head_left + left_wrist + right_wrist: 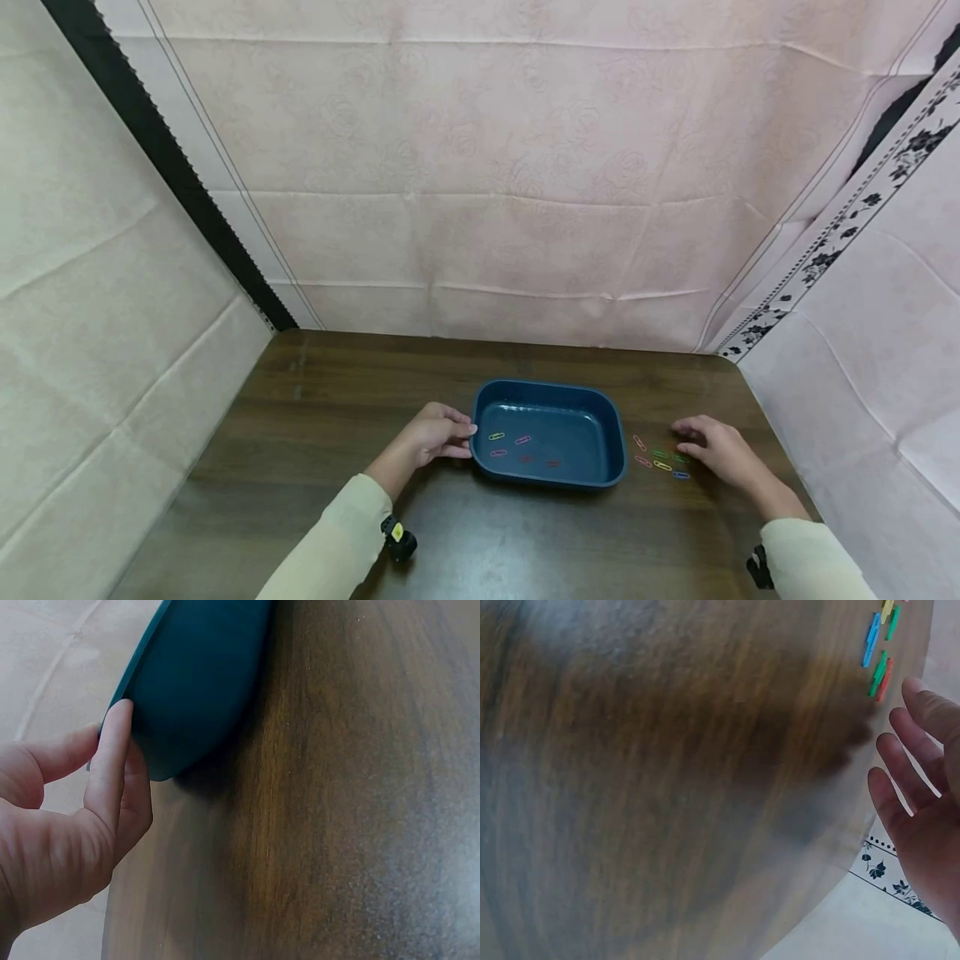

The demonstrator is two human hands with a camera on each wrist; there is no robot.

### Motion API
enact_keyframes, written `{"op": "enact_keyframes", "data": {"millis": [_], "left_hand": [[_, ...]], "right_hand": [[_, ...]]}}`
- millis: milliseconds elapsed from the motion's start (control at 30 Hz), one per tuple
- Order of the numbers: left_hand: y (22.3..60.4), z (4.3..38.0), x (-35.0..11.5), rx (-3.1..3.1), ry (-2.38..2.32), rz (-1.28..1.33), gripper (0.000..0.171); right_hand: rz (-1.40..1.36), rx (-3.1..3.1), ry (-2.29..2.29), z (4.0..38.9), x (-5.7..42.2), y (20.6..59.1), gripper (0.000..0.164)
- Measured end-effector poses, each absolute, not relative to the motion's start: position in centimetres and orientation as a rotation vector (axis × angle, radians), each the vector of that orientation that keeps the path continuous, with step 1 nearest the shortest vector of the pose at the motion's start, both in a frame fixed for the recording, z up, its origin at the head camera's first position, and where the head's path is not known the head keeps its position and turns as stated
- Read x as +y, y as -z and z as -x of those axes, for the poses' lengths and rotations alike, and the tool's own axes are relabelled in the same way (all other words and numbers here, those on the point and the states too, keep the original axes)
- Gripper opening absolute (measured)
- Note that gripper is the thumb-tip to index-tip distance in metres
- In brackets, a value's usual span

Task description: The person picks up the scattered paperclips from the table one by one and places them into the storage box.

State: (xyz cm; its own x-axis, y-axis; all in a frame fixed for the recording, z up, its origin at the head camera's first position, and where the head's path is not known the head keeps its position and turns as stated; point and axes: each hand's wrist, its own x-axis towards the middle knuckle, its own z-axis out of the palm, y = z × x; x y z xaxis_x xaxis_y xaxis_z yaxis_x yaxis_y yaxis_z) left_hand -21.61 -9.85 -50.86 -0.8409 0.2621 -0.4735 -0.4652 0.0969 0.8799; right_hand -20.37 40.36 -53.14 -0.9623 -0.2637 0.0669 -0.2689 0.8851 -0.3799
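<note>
A dark teal rectangular tray [551, 482] sits on the table with several paper clips inside, among them a yellow paper clip [496, 436]. At its left end, my left hand [438, 433] pinches the rim between thumb and fingers, as the left wrist view also shows. To the right of the tray lie several loose paper clips, including a yellow one, a blue paper clip [871, 640] and a red paper clip [885, 679]. Just right of these, my right hand [712, 446] hovers with relaxed, slightly bent fingers and nothing between them.
The brown wooden table [360, 375] has rounded far corners. Pale cloth [487, 167] hangs behind it and on both sides, with a black floral border [825, 250] at the right. A black wrist camera [400, 543] is strapped on the left sleeve.
</note>
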Motion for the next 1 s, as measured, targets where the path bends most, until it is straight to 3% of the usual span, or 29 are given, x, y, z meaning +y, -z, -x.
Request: {"op": "enact_keyframes", "data": {"millis": [1000], "left_hand": [[50.6,21.8,-9.7,1.842,-1.793,0.215,0.033]], "right_hand": [[-0.543,-2.951,-0.542,21.3,40.2,54.6,0.017]]}}
